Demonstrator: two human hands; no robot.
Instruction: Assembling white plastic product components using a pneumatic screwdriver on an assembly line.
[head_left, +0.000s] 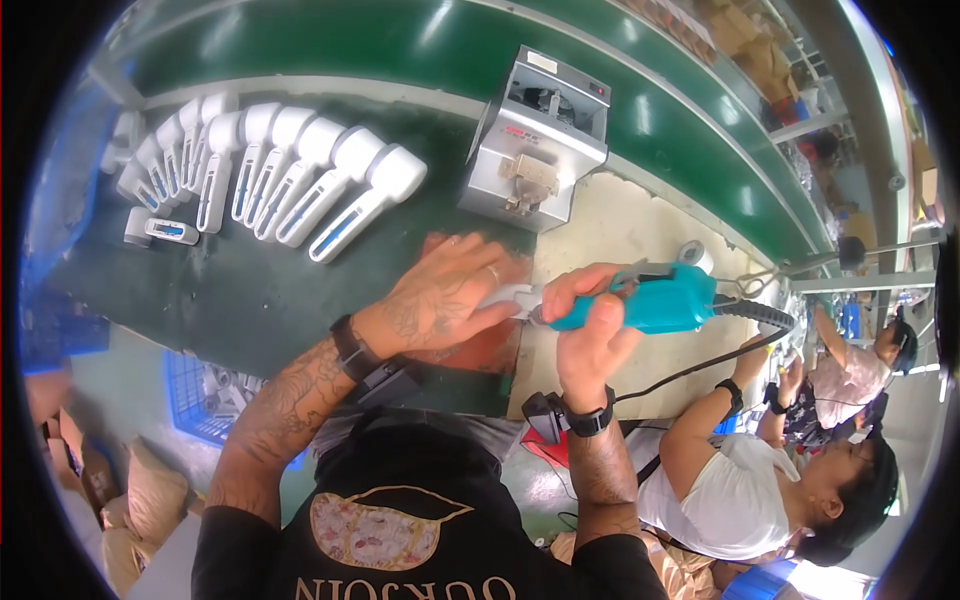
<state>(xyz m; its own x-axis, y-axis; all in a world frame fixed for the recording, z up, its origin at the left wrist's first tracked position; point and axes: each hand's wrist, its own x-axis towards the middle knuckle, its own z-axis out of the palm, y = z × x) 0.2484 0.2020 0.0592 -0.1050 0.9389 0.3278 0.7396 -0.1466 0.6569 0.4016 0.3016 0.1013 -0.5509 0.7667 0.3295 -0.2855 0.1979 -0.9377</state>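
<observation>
My right hand [596, 335] is wrapped round a teal electric screwdriver [665, 303], which lies nearly level with its tip toward the left. A black cable runs from its back end. My left hand [450, 292] is closed on a white plastic piece [512, 297], and the screwdriver's tip meets that piece or comes very near it. My fingers cover most of the piece, so its full shape is hidden. Both hands are above a reddish-brown mat [450, 350]. Beyond them stands a grey metal box-shaped machine [515, 160], apparently a screw feeder.
White hammer-shaped plastic housings [365, 200] with slotted handles, several of them, fan out on the dark green bench [370, 265]. A small white round part [694, 256] is at the right. A blue crate [190, 400] of white parts stands below left. A co-worker [730, 490] sits close at right.
</observation>
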